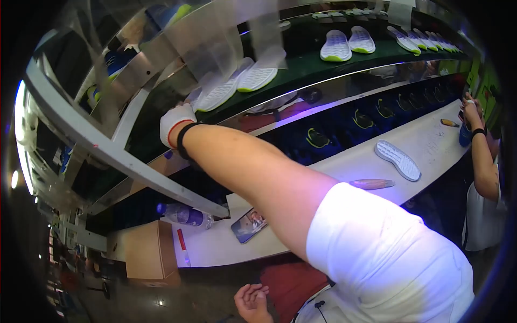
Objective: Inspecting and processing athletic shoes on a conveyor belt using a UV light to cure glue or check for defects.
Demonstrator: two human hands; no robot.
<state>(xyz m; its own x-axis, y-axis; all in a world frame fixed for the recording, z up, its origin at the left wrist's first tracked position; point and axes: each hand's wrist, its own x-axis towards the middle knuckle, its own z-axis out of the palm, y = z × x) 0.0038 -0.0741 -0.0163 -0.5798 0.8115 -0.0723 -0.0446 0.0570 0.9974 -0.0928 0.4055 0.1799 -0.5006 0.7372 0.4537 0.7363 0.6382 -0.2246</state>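
Observation:
My right arm, in a white sleeve with a black band at the wrist, stretches across to the far left. My right hand (pixel 179 123), in a white glove with a red cuff edge, closes at the near end of a shoe sole (pixel 195 98) on the dark green conveyor; its fingertips are hidden. Beside it lie white soles with yellow-green ends (pixel 257 78), partly behind hanging clear plastic strips (pixel 215 43). Low in the view, my bare left hand (pixel 252 304) is held near my body, fingers loosely bent, with nothing visible in it.
A grey metal post (pixel 124 153) slants close to my right arm. On the white ledge (pixel 215 250) are a phone (pixel 249 225), a bottle (pixel 186 215), a red-handled tool (pixel 182 241) and a loose sole (pixel 397 160). A cardboard box (pixel 151 250) stands left. A co-worker's arm (pixel 484 156) is at right.

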